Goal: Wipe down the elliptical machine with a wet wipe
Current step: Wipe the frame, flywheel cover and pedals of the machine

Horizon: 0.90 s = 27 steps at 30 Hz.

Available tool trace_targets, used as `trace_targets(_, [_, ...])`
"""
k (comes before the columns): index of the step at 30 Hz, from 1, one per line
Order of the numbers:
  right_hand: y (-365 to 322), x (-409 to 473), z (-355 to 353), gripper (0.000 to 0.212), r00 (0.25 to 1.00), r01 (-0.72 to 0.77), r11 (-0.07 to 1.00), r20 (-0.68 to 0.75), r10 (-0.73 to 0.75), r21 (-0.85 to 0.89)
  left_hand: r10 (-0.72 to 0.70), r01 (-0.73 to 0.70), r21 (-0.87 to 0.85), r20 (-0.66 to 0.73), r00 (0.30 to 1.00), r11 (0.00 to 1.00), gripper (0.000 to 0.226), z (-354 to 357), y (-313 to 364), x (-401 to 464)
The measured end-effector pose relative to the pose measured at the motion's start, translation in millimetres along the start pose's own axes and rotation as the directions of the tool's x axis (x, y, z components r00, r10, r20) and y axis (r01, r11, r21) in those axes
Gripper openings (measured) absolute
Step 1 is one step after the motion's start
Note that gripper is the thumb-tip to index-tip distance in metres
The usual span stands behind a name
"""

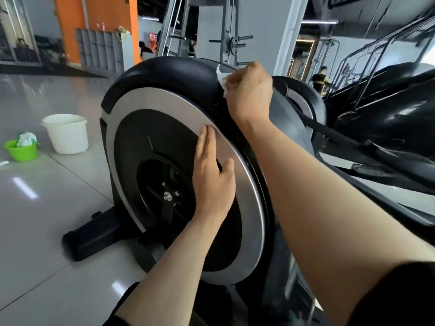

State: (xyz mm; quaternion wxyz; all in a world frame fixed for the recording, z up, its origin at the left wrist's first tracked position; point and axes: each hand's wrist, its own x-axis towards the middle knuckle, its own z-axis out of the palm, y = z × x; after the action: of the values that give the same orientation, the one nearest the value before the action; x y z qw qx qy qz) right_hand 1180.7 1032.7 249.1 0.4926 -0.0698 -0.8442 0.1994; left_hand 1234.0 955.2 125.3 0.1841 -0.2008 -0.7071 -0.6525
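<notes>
Both hands touch the machine (pixel 164 74): right hand (pixel 249 90) clutches the wipe (pixel 221 77) on top; left hand (pixel 211 175) lies flat below.

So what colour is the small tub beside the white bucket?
Bright green tub, seen in the head view, with crumpled white wipes inside.

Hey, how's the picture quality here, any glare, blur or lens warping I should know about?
Head view: wide-angle warping bends the background pillars and railings; ceiling lights throw bright glare streaks on the glossy floor; the elliptical's black housing shows soft sheen; the right hand gripping the wet wipe is slightly soft; the left hand looks sharp.
</notes>
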Motion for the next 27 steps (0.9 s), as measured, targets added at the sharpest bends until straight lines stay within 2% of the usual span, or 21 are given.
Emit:
trace_targets(5, [8, -12, -10, 0.024, 0.999, 0.030, 0.999, 0.033, -0.031, 0.030, 0.035, -0.044, 0.080, 0.108, 0.994, 0.996, 0.069, -3, -2, -8])
trace_targets(12, [39, -97, -30, 0.020, 0.996, 0.012, 0.992, -0.089, -0.001, 0.123, 0.002, -0.030, 0.138, 0.198, 0.980, 0.990, 0.077, 4, -5, -36])
trace_targets(17, [74, -158, -39, 0.014, 0.969, -0.131, 0.982, -0.193, 0.157, 0.139, -0.064, 0.030, 0.142, 0.239, 0.969, 0.989, 0.086, 23, -11, -72])
trace_targets(20, [99, -199, -45, 0.015, 0.935, -0.239, 0.966, -0.243, 0.257, 0.101, -0.104, 0.041, 0.229, 0.270, 0.957, 0.972, 0.087, 32, -18, -94])
trace_targets(24, [136, -265, -46, 0.024, 0.845, -0.517, 0.853, -0.118, 0.522, 0.066, -0.212, 0.120, 0.307, 0.289, 0.934, 0.944, 0.082, 44, -33, -121])
trace_targets(27, [157, -314, -36, 0.014, 0.727, -0.686, 0.727, 0.046, 0.685, 0.018, -0.351, 0.252, 0.307, 0.326, 0.878, 0.918, 0.080, 52, -54, -151])
